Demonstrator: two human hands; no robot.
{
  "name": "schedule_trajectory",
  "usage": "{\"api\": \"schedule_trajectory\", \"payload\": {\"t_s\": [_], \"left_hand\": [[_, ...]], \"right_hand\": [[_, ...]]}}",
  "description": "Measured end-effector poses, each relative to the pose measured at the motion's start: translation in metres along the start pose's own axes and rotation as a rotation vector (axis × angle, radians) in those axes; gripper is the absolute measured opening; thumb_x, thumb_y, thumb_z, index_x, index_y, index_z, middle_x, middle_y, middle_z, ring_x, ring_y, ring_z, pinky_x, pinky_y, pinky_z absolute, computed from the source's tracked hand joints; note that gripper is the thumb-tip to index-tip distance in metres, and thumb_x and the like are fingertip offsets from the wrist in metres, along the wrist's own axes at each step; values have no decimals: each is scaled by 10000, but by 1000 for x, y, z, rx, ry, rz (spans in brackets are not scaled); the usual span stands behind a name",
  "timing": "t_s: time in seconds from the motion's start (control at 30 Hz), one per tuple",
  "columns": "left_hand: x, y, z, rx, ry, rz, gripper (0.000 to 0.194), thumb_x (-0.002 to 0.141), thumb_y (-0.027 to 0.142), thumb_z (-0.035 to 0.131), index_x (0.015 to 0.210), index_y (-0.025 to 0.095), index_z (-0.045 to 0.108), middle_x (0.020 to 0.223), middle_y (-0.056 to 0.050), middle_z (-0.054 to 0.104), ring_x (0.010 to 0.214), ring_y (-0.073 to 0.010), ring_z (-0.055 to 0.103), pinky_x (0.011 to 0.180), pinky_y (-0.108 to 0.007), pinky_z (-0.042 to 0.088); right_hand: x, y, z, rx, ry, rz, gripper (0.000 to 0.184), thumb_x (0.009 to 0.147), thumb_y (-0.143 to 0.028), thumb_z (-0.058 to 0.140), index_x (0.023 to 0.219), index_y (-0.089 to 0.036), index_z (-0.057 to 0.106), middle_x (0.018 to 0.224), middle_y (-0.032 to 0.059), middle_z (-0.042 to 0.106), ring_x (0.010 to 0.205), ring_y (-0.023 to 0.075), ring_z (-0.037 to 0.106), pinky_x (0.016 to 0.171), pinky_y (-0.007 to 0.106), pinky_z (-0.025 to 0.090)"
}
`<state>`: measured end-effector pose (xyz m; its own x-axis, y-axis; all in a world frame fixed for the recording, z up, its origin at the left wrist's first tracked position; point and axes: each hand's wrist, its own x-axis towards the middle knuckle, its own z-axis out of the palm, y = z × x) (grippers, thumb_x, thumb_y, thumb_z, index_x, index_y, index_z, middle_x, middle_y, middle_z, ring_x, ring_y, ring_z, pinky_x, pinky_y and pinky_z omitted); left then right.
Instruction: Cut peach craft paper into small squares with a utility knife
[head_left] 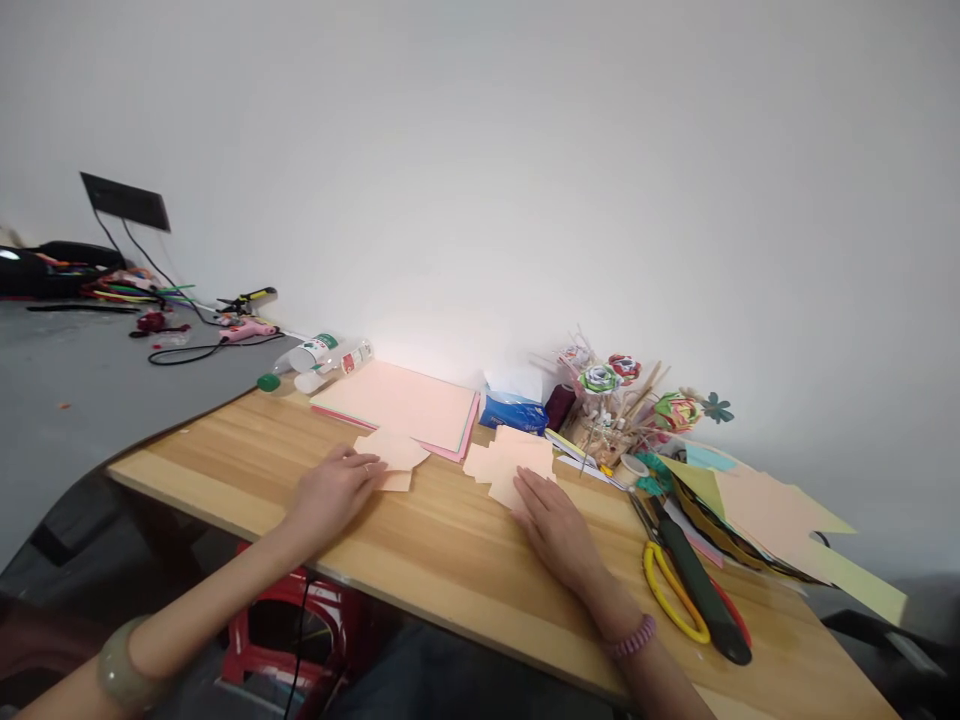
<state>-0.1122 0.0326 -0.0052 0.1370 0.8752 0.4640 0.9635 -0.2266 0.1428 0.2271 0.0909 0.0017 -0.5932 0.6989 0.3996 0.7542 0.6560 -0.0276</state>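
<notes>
Two small heaps of cut peach paper pieces lie on the wooden table in front of me. My left hand [336, 492] rests at the left heap [394, 452], its fingers stretched over the near left edge of the paper. On the right heap [517, 455], where the pieces overlap at different angles, my right hand [553, 522] lies with its fingers out flat. A stack of large peach and pink sheets [401, 400] sits behind the left heap. To the right of my right hand are yellow-handled scissors [675, 600] beside a dark green-handled tool [697, 580].
Plastic bottles [304, 357] lie at the back left. A blue tissue pack [514, 410] and a holder of paper flowers [611, 420] stand along the wall. Loose coloured sheets [772, 510] overhang the right edge. A pink glue gun [247, 330] lies on the grey table [112, 370].
</notes>
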Motion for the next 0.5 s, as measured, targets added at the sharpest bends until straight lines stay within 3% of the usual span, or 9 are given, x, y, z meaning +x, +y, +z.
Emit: {"api": "schedule_trajectory", "payload": {"t_s": [0.1,0.23,0.4,0.5], "left_hand": [[5,-2,-8,-75,60,-171,326,879,324,407,905,233,719,965,-31,693,885,-238,588,666,-293,430],[14,-8,-12,-373,60,-409,264,778,359,483,765,223,709,909,-18,693,769,-209,613,618,-264,390],[20,-23,-5,-585,12,-456,338,691,506,549,758,225,725,785,-17,721,729,-234,644,621,-270,436],[21,-29,-3,-656,74,-494,360,651,536,589,766,225,729,791,-22,725,763,-240,652,651,-275,460]], "right_hand": [[-10,-1,-5,-27,103,61,380,915,-310,385,1235,-169,534,1274,133,545,1175,243,499,986,462,405],[-32,-6,-15,-44,165,166,372,924,-284,347,1191,-140,563,1179,156,598,1087,251,562,907,454,471],[-58,-26,-31,-15,54,173,341,918,-284,377,1136,-167,612,1141,114,630,1040,223,594,882,390,499],[-61,-34,-33,10,-24,158,349,908,-324,419,1177,-185,592,1168,81,627,1069,219,580,916,386,480]]}}
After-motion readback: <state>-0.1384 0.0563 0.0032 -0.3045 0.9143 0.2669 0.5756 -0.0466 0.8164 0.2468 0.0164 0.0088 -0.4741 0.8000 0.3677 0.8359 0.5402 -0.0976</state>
